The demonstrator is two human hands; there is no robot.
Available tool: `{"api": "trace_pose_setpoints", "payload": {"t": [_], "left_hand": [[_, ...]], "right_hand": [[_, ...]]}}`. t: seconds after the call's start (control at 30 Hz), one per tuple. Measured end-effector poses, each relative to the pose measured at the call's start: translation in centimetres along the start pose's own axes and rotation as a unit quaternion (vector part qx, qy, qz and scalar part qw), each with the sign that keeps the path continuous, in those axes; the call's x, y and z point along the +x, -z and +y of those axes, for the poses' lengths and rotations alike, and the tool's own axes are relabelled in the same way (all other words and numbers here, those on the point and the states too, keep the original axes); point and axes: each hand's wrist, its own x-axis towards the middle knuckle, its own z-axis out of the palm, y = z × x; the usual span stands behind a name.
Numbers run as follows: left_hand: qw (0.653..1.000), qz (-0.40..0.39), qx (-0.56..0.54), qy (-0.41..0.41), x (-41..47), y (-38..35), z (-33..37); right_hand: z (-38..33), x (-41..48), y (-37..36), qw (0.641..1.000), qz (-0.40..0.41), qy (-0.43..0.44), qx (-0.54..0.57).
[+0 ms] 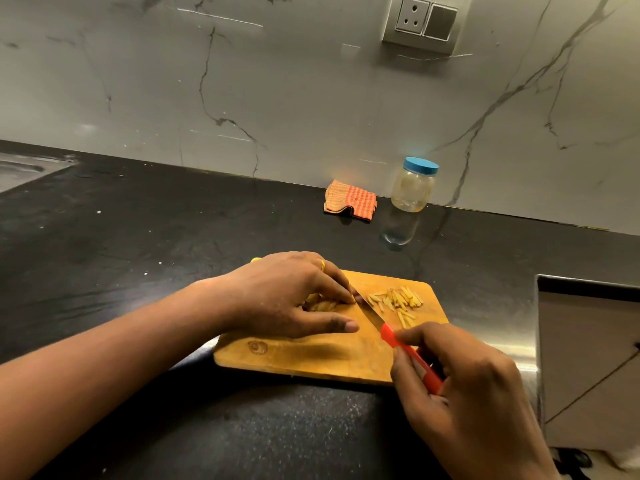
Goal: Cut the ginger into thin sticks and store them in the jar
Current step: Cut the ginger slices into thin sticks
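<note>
The left hand (287,296) lay on the board (311,358), which sat near the front edge of the counter (138,237). Its fingers were curled down over the uncut ginger (322,305), pinning it, while the thumb lay flat on the wood. The ginger looked like a small stack of pale slices. It was probably firm and fibrous but damp, so the slices would tend to slide on one another. It would be best held from above with bent fingertips, knuckles toward the blade and tips tucked back.

The knife (372,315) crossed the board at a slant, its blade just beside those fingertips with the edge down at the ginger. To its right lay the sticks (398,301), a loose heap near the board's far right corner. They were thin, light and likely tacky, easy to scatter and easy to snap. They would need gathering in a soft pinch, or scraping together with the blade, not picking up one by one.

At the counter's back edge a folded cloth (349,200) lay by the wall. Just right of it stood the jar (414,185), upright and well apart from the board, with its blue lid (420,165) on. It seemed light and smooth-sided — one hand round the body and the other on the lid would suit.

The right hand (467,386) was clenched round the knife's red handle at the board's near right corner.
</note>
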Motion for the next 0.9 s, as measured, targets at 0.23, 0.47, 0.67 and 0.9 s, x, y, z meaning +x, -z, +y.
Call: {"api": "trace_pose_setpoints", "payload": {"t": [0.23,0.47,0.67,0.9], "left_hand": [[0.999,0.004,-0.033,-0.001,0.0,0.1,-0.2],[0.998,0.022,-0.067,0.003,-0.5,0.6,-1.1],[0.997,0.005,-0.069,0.023,-0.8,0.9,-1.7],[0.995,0.027,-0.086,0.038,-0.5,0.7,-1.7]], "right_hand": [[-0.1,0.1,-0.3,1.000,-0.005,-0.007,0.002],[0.1,-0.4,-0.9,1.000,0.014,-0.007,-0.001],[0.9,-0.7,-0.4,0.998,0.052,-0.026,-0.002],[0.9,-0.9,-0.6,0.998,0.062,-0.031,0.006]]}}
